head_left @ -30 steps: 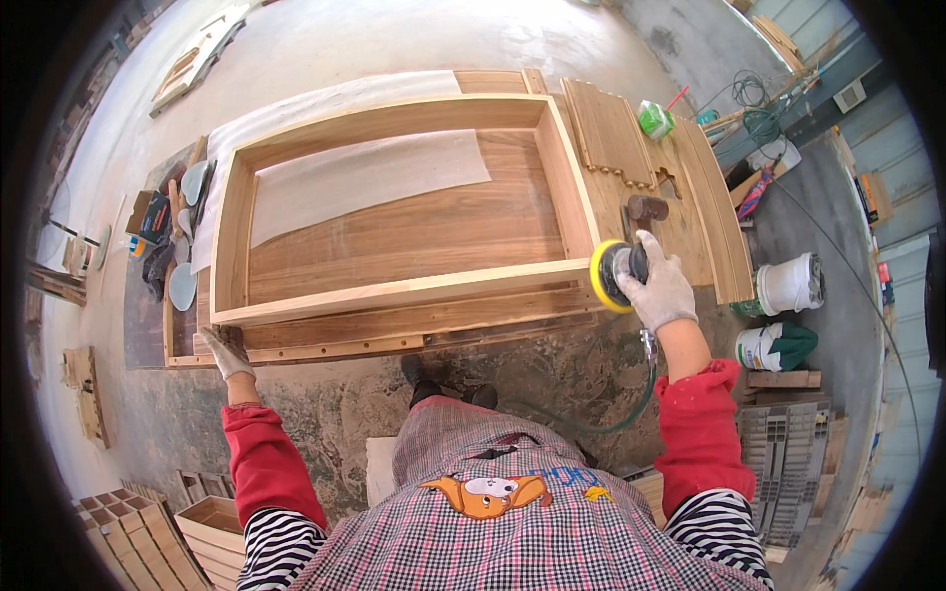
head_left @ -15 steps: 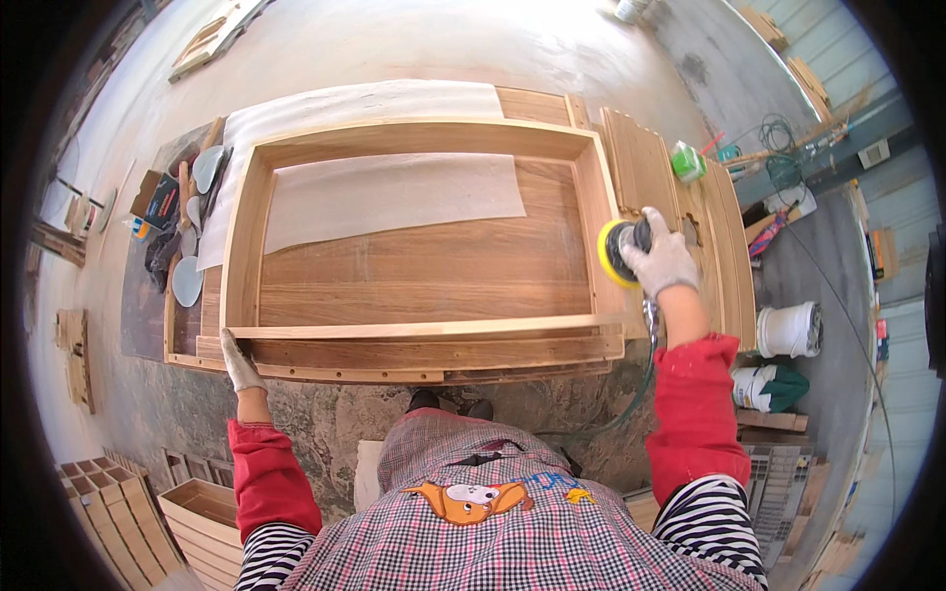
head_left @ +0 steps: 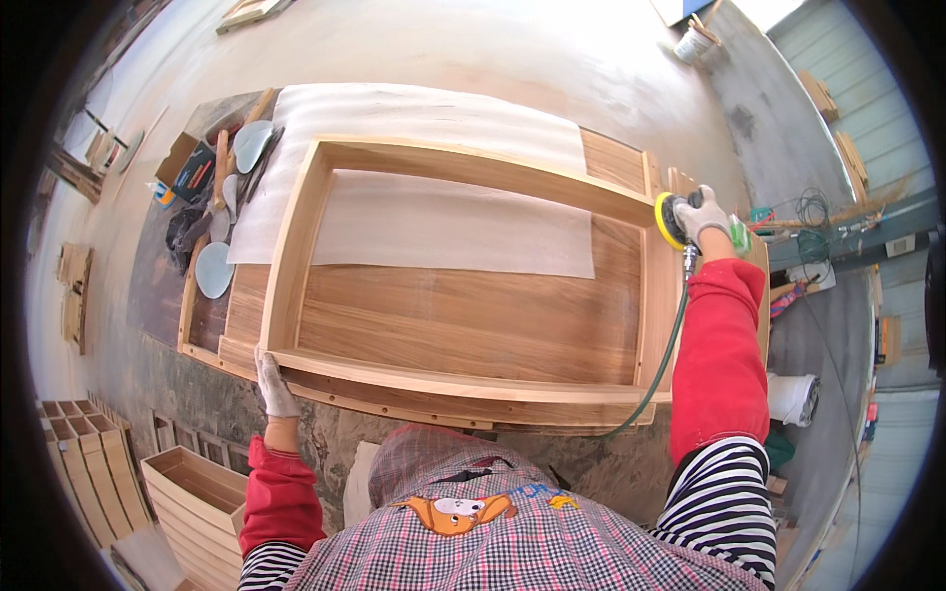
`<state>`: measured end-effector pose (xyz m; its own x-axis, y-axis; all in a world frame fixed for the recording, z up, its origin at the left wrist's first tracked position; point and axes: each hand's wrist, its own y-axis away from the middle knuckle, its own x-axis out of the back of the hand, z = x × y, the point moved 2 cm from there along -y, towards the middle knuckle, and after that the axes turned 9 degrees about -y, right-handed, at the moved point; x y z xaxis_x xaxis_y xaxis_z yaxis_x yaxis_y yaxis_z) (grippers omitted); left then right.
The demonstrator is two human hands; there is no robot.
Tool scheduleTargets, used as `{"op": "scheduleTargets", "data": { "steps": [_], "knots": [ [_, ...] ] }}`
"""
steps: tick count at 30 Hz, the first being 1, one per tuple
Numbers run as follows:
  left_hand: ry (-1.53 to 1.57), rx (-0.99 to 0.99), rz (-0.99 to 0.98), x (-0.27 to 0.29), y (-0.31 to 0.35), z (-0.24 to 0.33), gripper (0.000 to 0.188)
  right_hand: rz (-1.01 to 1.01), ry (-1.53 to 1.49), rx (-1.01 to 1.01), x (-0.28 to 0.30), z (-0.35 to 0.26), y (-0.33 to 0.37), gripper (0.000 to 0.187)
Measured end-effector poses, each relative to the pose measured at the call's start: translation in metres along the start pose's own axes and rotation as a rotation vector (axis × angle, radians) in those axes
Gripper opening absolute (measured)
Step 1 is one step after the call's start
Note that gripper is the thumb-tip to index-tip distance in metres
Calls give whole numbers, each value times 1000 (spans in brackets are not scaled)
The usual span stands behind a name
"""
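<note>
A large rectangular wooden frame (head_left: 463, 381), pale and open in the middle, rests on the bench. At its near left corner my gloved left hand (head_left: 276, 386) grips the wood; part of the fingers is hidden. My right hand (head_left: 706, 219), also gloved, is wrapped round a small air sander (head_left: 678, 219) with a yellow pad. The pad stands on edge against the outer right side of the frame, by the far right corner. From the sander a dark green hose (head_left: 662, 369) runs down across the frame's near right corner.
White foam sheet (head_left: 434, 106) lies under the frame's far part, over wooden boards (head_left: 473, 325). Grey sanding discs (head_left: 214, 270), dark cloth and a small box (head_left: 192, 169) lie at left. A green-and-white container (head_left: 741, 236) stands beyond my right hand. Wooden drawers (head_left: 187, 497) stack at lower left.
The sander in my right hand has moved away from me along the frame's right side to the far corner. My left hand keeps the near left corner. The view has shifted and turned.
</note>
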<state>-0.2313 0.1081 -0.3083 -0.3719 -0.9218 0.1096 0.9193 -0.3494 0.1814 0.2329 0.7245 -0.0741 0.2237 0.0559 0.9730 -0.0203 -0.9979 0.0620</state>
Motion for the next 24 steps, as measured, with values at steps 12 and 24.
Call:
{"op": "scheduleTargets", "data": {
  "steps": [12, 24],
  "knots": [
    [-36, -235, -58, -42, 26, 53, 60, 4, -45, 180, -19, -60, 23, 78],
    [-39, -270, 10, -44, 29, 66, 56, -243, -56, 688, -73, -350, 182, 67]
  ]
}}
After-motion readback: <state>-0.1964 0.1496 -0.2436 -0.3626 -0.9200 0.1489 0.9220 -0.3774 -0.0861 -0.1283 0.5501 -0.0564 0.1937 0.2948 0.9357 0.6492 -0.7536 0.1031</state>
